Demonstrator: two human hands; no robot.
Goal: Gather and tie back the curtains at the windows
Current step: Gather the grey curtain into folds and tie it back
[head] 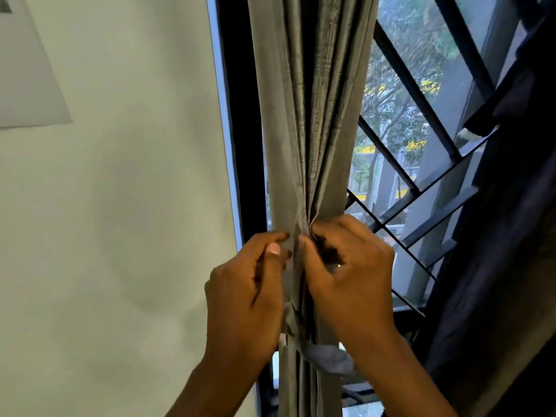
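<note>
A grey curtain (313,115) hangs gathered into a narrow bundle of folds at the left side of the window. My left hand (246,293) pinches the bundle's left folds between thumb and fingers. My right hand (349,272) grips the right folds, fingers curled into the cloth. Both hands meet at the same height, where the bundle is narrowest. Below them a grey strip of cloth (328,358) crosses the curtain; whether it is tied I cannot tell.
A pale wall (120,206) fills the left, with a sheet of paper (27,76) stuck on it at top left. A black window frame (243,130) and black diagonal window grille (421,109) stand behind the curtain. A dark curtain (511,236) hangs at the right.
</note>
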